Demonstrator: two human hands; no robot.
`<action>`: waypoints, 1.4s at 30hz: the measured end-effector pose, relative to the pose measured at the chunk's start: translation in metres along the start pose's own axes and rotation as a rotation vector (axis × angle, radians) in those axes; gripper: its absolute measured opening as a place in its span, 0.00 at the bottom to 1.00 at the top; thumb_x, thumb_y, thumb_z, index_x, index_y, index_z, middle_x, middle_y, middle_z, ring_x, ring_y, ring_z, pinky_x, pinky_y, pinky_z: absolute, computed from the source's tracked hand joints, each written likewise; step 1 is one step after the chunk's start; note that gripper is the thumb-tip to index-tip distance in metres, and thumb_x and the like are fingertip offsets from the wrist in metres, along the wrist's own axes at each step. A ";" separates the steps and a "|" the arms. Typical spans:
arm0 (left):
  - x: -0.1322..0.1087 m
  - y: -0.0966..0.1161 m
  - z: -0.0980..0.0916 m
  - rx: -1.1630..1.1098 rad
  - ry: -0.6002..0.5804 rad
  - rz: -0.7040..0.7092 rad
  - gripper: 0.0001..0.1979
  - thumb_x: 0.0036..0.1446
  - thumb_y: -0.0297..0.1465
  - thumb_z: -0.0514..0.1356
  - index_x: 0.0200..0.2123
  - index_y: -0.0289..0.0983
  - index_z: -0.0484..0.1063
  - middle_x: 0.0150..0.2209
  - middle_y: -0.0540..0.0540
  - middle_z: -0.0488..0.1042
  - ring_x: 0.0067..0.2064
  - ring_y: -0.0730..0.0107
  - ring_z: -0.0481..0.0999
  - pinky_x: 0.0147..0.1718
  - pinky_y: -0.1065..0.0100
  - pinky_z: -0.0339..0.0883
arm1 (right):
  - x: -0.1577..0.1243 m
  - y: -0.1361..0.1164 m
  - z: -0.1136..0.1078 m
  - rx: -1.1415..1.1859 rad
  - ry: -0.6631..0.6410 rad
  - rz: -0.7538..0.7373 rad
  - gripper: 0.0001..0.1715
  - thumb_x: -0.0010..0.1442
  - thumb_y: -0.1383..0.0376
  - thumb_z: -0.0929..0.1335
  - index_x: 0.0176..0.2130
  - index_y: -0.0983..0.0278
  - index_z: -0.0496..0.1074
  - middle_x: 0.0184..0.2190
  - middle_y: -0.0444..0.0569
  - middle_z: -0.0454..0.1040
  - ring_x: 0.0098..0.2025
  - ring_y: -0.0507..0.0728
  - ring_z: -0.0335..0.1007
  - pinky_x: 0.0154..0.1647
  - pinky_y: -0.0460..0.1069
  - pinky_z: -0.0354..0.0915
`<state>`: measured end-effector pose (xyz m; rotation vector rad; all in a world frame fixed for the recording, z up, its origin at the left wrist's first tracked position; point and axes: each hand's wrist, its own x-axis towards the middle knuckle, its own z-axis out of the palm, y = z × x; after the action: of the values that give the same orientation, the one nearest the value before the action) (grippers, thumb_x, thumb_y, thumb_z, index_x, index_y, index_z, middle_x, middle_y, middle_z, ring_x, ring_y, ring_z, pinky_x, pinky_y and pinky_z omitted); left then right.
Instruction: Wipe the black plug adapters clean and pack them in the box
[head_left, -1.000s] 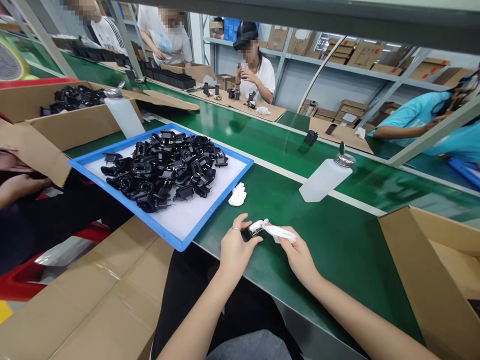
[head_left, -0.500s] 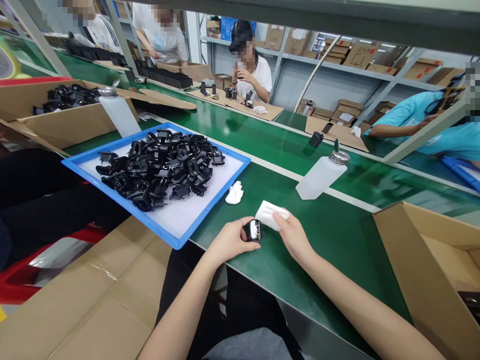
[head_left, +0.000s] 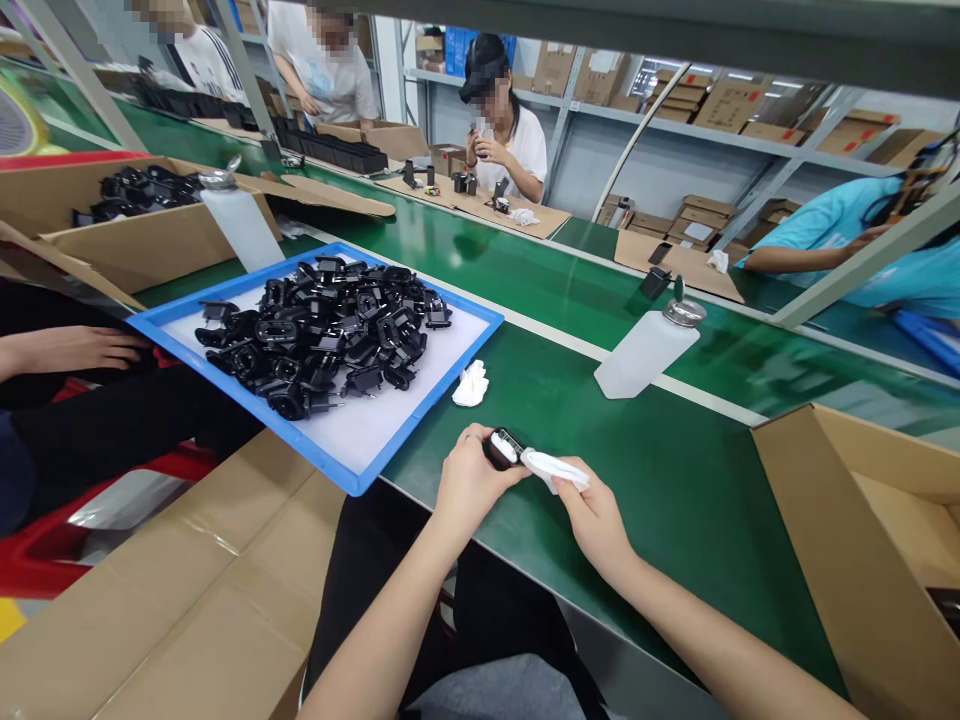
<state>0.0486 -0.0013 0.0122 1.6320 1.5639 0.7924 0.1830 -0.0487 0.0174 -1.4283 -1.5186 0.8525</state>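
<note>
My left hand is closed around a small black power adapter with a white inner face, held just above the green worktop. Pinched in my right hand is a folded white cloth. Its left end is right at the adapter's edge; whether they touch I cannot tell. A crumpled white tissue lies beyond my hands. Left of them, a blue-rimmed tray holds a heap of similar black adapters, some with pins showing.
A white pump bottle stands beyond my right hand, another behind the tray. An open cardboard box is at the right; a box of black parts is at the left. A neighbour's hand rests beside the tray. Co-workers sit opposite.
My left hand has turned the adapter so its white face points more upward. The cloth has tilted flatter and come down beside it. A neighbour's hand has appeared at the left.
</note>
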 end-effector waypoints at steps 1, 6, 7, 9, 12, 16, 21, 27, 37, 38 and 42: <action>0.001 -0.001 0.000 -0.001 0.004 -0.006 0.19 0.33 0.36 0.62 0.30 0.37 0.61 0.25 0.51 0.65 0.27 0.71 0.68 0.24 0.72 0.58 | 0.000 0.000 -0.002 0.009 -0.029 0.009 0.11 0.52 0.60 0.59 0.32 0.63 0.66 0.25 0.44 0.66 0.27 0.53 0.60 0.28 0.46 0.57; 0.003 -0.003 -0.005 -0.032 -0.054 -0.018 0.23 0.32 0.38 0.62 0.34 0.36 0.61 0.23 0.52 0.65 0.24 0.73 0.67 0.22 0.72 0.57 | 0.022 0.002 -0.017 0.276 0.087 0.131 0.14 0.49 0.56 0.63 0.30 0.64 0.65 0.22 0.44 0.65 0.25 0.53 0.60 0.23 0.46 0.57; 0.003 -0.003 -0.006 -0.041 -0.076 -0.022 0.24 0.33 0.38 0.62 0.35 0.36 0.61 0.23 0.53 0.64 0.23 0.73 0.66 0.22 0.73 0.57 | 0.027 0.003 -0.019 0.323 0.127 0.137 0.15 0.49 0.55 0.63 0.31 0.64 0.65 0.24 0.45 0.66 0.26 0.54 0.61 0.24 0.46 0.58; 0.003 -0.003 -0.007 -0.051 -0.111 -0.031 0.25 0.34 0.38 0.62 0.37 0.37 0.60 0.22 0.54 0.64 0.21 0.75 0.65 0.21 0.73 0.56 | 0.036 0.004 -0.019 0.349 0.153 0.109 0.15 0.49 0.56 0.63 0.32 0.64 0.65 0.27 0.46 0.67 0.30 0.55 0.62 0.29 0.47 0.59; 0.003 -0.003 -0.008 -0.048 -0.122 -0.037 0.26 0.33 0.37 0.62 0.38 0.36 0.60 0.21 0.54 0.63 0.21 0.75 0.64 0.21 0.73 0.56 | 0.039 0.003 -0.012 0.249 0.091 0.014 0.13 0.52 0.57 0.61 0.33 0.64 0.65 0.28 0.46 0.68 0.32 0.56 0.63 0.32 0.48 0.60; 0.004 -0.004 -0.008 -0.070 -0.119 -0.012 0.23 0.34 0.35 0.61 0.37 0.37 0.61 0.21 0.55 0.62 0.21 0.77 0.63 0.21 0.74 0.55 | 0.031 0.000 -0.003 -0.024 -0.208 -0.239 0.11 0.55 0.63 0.58 0.36 0.61 0.65 0.37 0.46 0.68 0.40 0.57 0.63 0.43 0.53 0.57; 0.004 -0.004 -0.010 -0.100 -0.149 0.024 0.19 0.36 0.32 0.60 0.36 0.37 0.61 0.19 0.56 0.61 0.20 0.78 0.62 0.20 0.75 0.54 | 0.029 0.009 -0.021 -0.165 -0.380 -0.422 0.13 0.56 0.67 0.55 0.39 0.59 0.64 0.38 0.44 0.69 0.50 0.56 0.54 0.52 0.57 0.43; 0.005 -0.008 -0.018 -0.130 -0.314 0.013 0.26 0.36 0.35 0.60 0.42 0.37 0.59 0.16 0.57 0.60 0.20 0.75 0.63 0.20 0.75 0.55 | 0.050 0.030 -0.047 -0.166 -0.159 0.026 0.14 0.51 0.57 0.58 0.30 0.65 0.64 0.25 0.47 0.68 0.30 0.58 0.65 0.31 0.52 0.60; 0.012 -0.017 -0.038 -0.111 -0.510 0.116 0.31 0.41 0.25 0.50 0.53 0.37 0.49 0.36 0.48 0.65 0.25 0.78 0.63 0.26 0.74 0.59 | 0.130 -0.009 -0.030 -0.671 -0.551 0.070 0.09 0.52 0.65 0.60 0.33 0.67 0.65 0.29 0.49 0.69 0.31 0.56 0.65 0.30 0.48 0.60; 0.010 -0.017 -0.037 -0.116 -0.481 0.124 0.31 0.41 0.25 0.49 0.53 0.36 0.49 0.40 0.47 0.64 0.25 0.78 0.63 0.27 0.73 0.59 | 0.138 -0.012 -0.025 -0.746 -0.507 0.017 0.09 0.51 0.67 0.61 0.35 0.67 0.64 0.33 0.51 0.69 0.35 0.57 0.64 0.34 0.50 0.60; -0.001 -0.010 -0.024 -0.067 -0.300 0.189 0.33 0.38 0.33 0.57 0.51 0.36 0.52 0.47 0.44 0.59 0.37 0.68 0.66 0.36 0.68 0.60 | 0.168 -0.026 0.013 -0.809 -0.401 -0.163 0.14 0.52 0.70 0.61 0.41 0.69 0.62 0.43 0.55 0.63 0.44 0.59 0.58 0.43 0.52 0.55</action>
<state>0.0227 -0.0001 0.0172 1.7745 1.1757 0.6527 0.1649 0.1161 0.0584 -1.7057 -2.4276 0.4380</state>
